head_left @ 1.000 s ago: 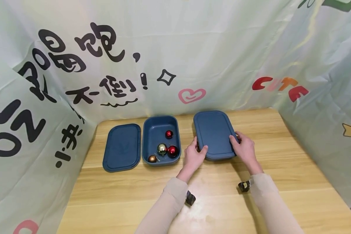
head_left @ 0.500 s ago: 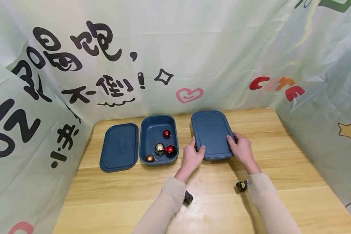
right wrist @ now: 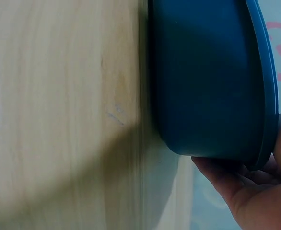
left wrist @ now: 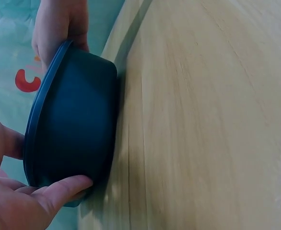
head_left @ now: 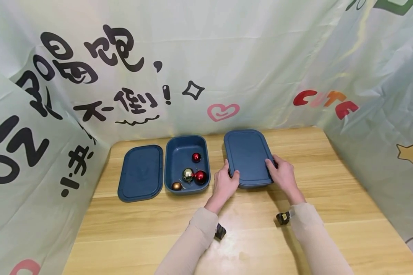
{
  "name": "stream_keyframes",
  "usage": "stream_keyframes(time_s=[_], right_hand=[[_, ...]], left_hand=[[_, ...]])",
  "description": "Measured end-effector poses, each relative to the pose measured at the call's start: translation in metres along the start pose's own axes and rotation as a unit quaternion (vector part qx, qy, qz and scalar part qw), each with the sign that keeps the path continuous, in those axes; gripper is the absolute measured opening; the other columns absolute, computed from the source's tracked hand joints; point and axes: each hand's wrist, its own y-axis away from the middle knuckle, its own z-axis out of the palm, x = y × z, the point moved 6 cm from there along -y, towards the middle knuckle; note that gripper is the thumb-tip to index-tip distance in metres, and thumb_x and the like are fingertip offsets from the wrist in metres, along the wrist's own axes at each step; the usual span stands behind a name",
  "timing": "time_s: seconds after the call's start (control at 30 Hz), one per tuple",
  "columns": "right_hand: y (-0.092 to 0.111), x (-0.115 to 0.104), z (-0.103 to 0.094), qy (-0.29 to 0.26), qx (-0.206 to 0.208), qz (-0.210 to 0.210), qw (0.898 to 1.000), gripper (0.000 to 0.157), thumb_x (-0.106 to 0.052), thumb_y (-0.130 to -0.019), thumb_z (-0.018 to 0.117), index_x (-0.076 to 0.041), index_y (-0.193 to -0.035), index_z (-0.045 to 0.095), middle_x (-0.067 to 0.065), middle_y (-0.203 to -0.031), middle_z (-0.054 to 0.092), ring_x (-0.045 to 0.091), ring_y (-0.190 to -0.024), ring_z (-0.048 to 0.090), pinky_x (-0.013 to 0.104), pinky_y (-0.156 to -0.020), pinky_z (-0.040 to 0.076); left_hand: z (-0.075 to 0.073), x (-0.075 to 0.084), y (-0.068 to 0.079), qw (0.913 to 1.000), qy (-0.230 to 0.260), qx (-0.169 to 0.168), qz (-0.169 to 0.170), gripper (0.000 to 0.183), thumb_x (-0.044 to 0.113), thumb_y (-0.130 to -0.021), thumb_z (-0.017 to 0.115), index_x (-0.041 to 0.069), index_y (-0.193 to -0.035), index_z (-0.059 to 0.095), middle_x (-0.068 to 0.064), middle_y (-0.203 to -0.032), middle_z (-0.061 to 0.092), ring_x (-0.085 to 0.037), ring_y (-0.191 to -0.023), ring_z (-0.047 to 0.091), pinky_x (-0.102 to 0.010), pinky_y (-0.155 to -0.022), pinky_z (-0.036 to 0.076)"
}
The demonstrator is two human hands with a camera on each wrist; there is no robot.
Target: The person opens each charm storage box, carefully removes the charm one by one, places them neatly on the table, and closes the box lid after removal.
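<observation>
In the head view a lidded blue box (head_left: 247, 158) stands on the right, its lid on top. My left hand (head_left: 224, 185) grips its near left side, thumb over the lid edge. On the near right side my right hand (head_left: 285, 175) holds it the same way. The wrist views show the box's side wall (left wrist: 80, 115) low against the table, with the left hand's fingers (left wrist: 66, 189) along it and the right hand (right wrist: 260, 191) under the rim. Whether the base touches the table is hard to tell. The box's contents are hidden.
Left of it is an uncovered blue box (head_left: 186, 147) with a small red bauble (head_left: 196, 157), a larger red bauble (head_left: 201, 177), a gold bauble (head_left: 188, 174) and a bronze one (head_left: 176, 186). A loose blue lid (head_left: 140, 173) lies farther left. A printed curtain (head_left: 261, 76) borders the table.
The lidded box has shifted very slightly left with both hands on it. The head view has also drifted a little. The uncovered box, baubles and loose lid stay in place.
</observation>
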Motion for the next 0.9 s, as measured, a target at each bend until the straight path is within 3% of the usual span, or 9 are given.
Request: stream_keyframes(time_s=[0.23,0.37,0.47,0.57,0.63,0.7,0.77,0.87,0.9], right_hand=[[0.0,-0.001,0.004,-0.002,0.001,-0.004,1.0,0.051,-0.025,-0.11,0.053,0.013,-0.143,0.057,0.039,-0.132,0.064,0.054,-0.12,0.065,0.063,-0.101,0.052],[0.001,-0.001,0.004,-0.002,-0.001,0.001,1.0,0.052,-0.025,-0.11,0.053,0.014,-0.145,0.054,0.04,-0.135,0.062,0.055,-0.123,0.063,0.064,-0.103,0.051],[0.001,-0.002,0.004,0.0,-0.001,0.003,1.0,0.054,-0.026,-0.11,0.053,0.014,-0.146,0.054,0.04,-0.136,0.061,0.055,-0.124,0.063,0.064,-0.104,0.051],[0.001,-0.001,0.005,-0.003,-0.002,0.007,1.0,0.055,-0.027,-0.11,0.053,0.014,-0.147,0.052,0.04,-0.137,0.061,0.054,-0.124,0.062,0.063,-0.104,0.051],[0.0,0.0,0.005,-0.007,-0.003,0.01,1.0,0.056,-0.028,-0.11,0.053,0.014,-0.148,0.051,0.04,-0.137,0.06,0.054,-0.125,0.062,0.063,-0.104,0.051],[0.0,0.0,0.004,-0.008,-0.002,0.007,1.0,0.056,-0.028,-0.11,0.053,0.014,-0.148,0.051,0.039,-0.136,0.061,0.054,-0.123,0.063,0.063,-0.103,0.052],[0.0,0.001,0.004,-0.007,0.0,0.002,1.0,0.055,-0.028,-0.11,0.054,0.014,-0.147,0.052,0.039,-0.135,0.062,0.054,-0.122,0.064,0.063,-0.102,0.052],[-0.001,0.001,0.003,-0.004,0.002,-0.003,1.0,0.056,-0.029,-0.11,0.054,0.014,-0.146,0.054,0.039,-0.134,0.063,0.053,-0.12,0.066,0.063,-0.1,0.053],[-0.001,0.001,0.002,-0.006,0.002,-0.001,1.0,0.056,-0.029,-0.11,0.054,0.014,-0.146,0.053,0.039,-0.135,0.062,0.053,-0.12,0.066,0.063,-0.101,0.053]], left_hand=[[-0.003,-0.001,0.0,0.9997,-0.012,0.019,0.014,0.068,0.027,-0.101,0.06,-0.003,-0.159,0.041,-0.011,-0.071,0.06,-0.012,-0.053,0.039,-0.045,-0.102,0.056],[-0.003,-0.002,0.0,0.9998,-0.009,0.012,0.009,0.069,0.027,-0.102,0.059,-0.002,-0.161,0.038,-0.016,-0.075,0.062,-0.014,-0.049,0.036,-0.045,-0.099,0.055],[-0.002,-0.003,0.001,0.9998,-0.011,0.01,0.011,0.068,0.028,-0.104,0.058,-0.001,-0.162,0.036,-0.023,-0.089,0.069,-0.02,-0.052,0.045,-0.044,-0.1,0.055],[-0.002,-0.002,0.002,0.9995,-0.018,0.013,0.025,0.067,0.027,-0.105,0.055,-0.002,-0.162,0.035,-0.029,-0.127,0.07,-0.03,-0.091,0.072,-0.045,-0.108,0.054],[-0.002,0.0,0.002,0.9989,-0.021,0.017,0.037,0.066,0.026,-0.105,0.054,-0.004,-0.162,0.035,-0.029,-0.145,0.061,-0.034,-0.119,0.07,-0.046,-0.11,0.053],[-0.002,0.002,0.002,0.9984,-0.025,0.021,0.046,0.066,0.025,-0.106,0.053,-0.005,-0.162,0.034,-0.031,-0.141,0.063,-0.037,-0.124,0.068,-0.047,-0.107,0.055],[-0.002,0.004,0.003,0.9982,-0.022,0.024,0.05,0.066,0.023,-0.106,0.052,-0.007,-0.161,0.033,-0.034,-0.127,0.069,-0.04,-0.11,0.072,-0.048,-0.102,0.057],[-0.002,0.007,0.005,0.9981,-0.025,0.033,0.045,0.065,0.022,-0.106,0.053,-0.008,-0.161,0.034,-0.034,-0.132,0.066,-0.04,-0.115,0.071,-0.048,-0.104,0.056],[-0.002,0.008,0.006,0.9981,-0.023,0.037,0.043,0.064,0.021,-0.106,0.053,-0.008,-0.16,0.035,-0.033,-0.144,0.06,-0.04,-0.127,0.066,-0.048,-0.108,0.054]])
